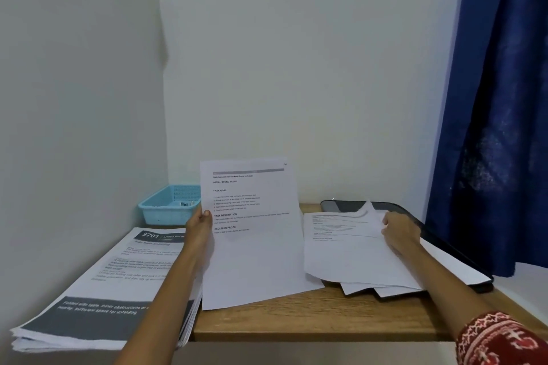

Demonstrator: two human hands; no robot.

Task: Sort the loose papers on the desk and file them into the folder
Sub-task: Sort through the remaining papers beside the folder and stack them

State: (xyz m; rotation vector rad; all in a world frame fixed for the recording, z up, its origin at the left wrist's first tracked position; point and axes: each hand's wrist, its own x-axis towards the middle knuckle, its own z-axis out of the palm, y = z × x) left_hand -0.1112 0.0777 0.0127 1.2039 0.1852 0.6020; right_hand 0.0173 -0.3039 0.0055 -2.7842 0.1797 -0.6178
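My left hand pinches the left edge of a printed white sheet and holds it up, tilted, over the middle of the wooden desk. My right hand grips the lifted far corner of the top sheet of a loose pile of papers. That pile lies fanned out on a black folder at the desk's right. A thick stack of printed pages with grey header bands lies at the left, overhanging the front edge.
A light blue plastic basket stands in the back left corner against the wall. A dark blue curtain hangs at the right, beside the folder. White walls close the desk in at the back and left.
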